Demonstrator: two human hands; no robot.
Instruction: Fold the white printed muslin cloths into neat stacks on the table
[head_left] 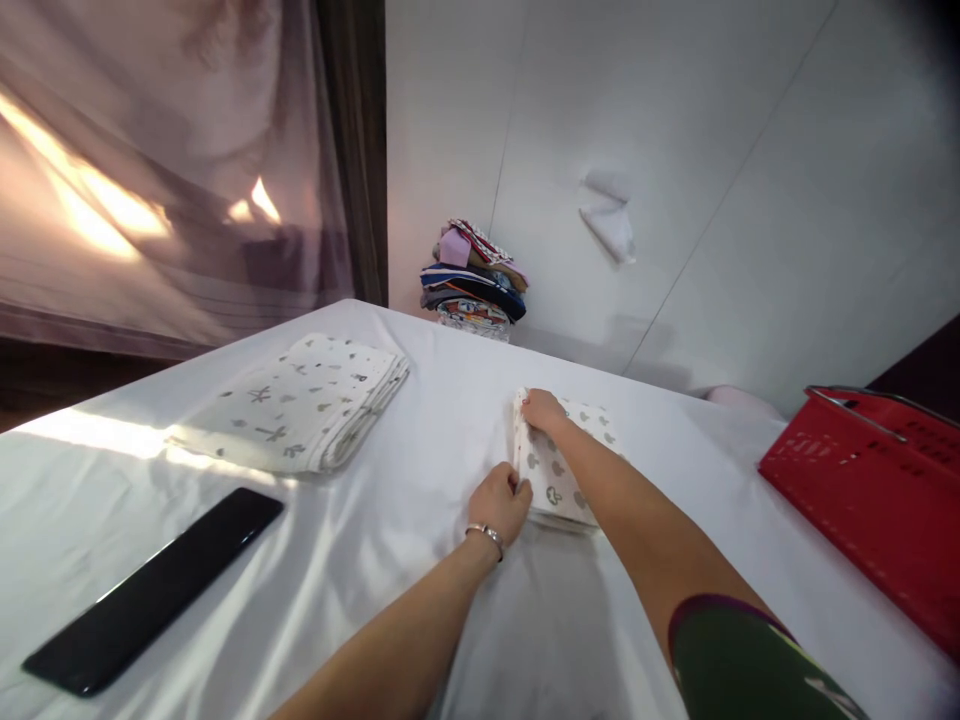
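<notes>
A white folded cloth with a grey and green mushroom-like print (556,470) lies on the white-covered table (442,400). Its near left corner is pinched in the curled fingers of my left hand (499,505), which has a silver bracelet at the wrist. Farther up the same left edge, my right hand (541,412) grips the far corner, its fingers closed. My right forearm crosses over the cloth and hides part of its right side. Over to the left rests a larger folded white cloth with a leaf print (300,400), touched by neither hand.
A long black flat object (157,590) lies at the near left. At the right edge stands a red plastic basket (870,490) with a metal handle. Beyond the table are a stack of folded clothes (474,280) and a crumpled white piece (609,215). A sheer curtain (165,180) hangs at left.
</notes>
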